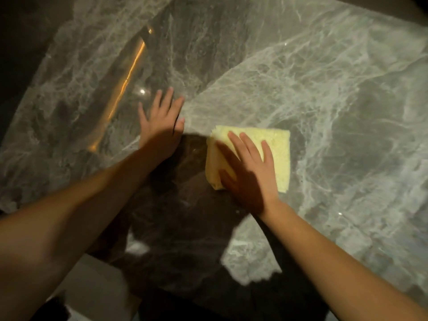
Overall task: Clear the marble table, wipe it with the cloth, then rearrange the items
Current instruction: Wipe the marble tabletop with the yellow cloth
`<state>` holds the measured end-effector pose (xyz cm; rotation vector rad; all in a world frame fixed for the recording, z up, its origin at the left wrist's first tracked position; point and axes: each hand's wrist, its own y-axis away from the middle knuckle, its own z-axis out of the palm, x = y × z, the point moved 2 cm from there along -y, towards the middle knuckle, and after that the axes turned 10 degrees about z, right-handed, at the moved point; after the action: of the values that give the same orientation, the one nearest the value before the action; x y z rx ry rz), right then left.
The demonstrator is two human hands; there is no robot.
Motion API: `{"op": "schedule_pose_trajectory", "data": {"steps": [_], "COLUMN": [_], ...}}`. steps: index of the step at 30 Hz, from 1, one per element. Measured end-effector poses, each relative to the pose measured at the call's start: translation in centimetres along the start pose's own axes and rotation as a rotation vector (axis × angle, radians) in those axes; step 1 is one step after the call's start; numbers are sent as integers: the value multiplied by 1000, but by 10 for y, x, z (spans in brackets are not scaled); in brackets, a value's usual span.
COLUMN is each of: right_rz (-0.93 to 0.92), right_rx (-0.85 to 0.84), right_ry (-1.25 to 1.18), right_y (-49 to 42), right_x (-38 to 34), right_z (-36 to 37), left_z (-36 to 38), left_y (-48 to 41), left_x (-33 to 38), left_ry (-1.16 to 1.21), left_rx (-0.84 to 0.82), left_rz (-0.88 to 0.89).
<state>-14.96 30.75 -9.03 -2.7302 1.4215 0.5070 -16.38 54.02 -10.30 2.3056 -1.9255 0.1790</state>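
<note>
A folded yellow cloth (275, 149) lies flat on the grey veined marble table (335, 93), near the middle of the view. My right hand (249, 172) presses down on the cloth's left half with its fingers spread flat. My left hand (162, 123) rests palm down on the bare marble, a little to the left of the cloth and apart from it, fingers apart and holding nothing. No other task items show on the table.
The polished marble fills most of the view and reflects an orange strip of light (129, 75) at the left. My own shadow darkens the near part of the top. The table's near edge (129, 274) runs at the lower left, with pale floor below it.
</note>
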Motion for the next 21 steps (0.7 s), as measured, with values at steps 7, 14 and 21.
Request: {"op": "schedule_pose_trajectory", "data": {"steps": [7, 14, 21], "right_rz": [127, 293, 334], "right_rx": [-110, -8, 16], "right_ry": [87, -99, -126], "right_y": [82, 91, 58], "right_x": [70, 87, 92], "right_z": [-16, -25, -21], "left_z": [17, 30, 29], "left_y": [-17, -36, -71], "left_x": [88, 155, 163], "left_ry": [-1, -36, 16], "left_rx": [-66, -42, -20], "left_rz": [372, 415, 365]}}
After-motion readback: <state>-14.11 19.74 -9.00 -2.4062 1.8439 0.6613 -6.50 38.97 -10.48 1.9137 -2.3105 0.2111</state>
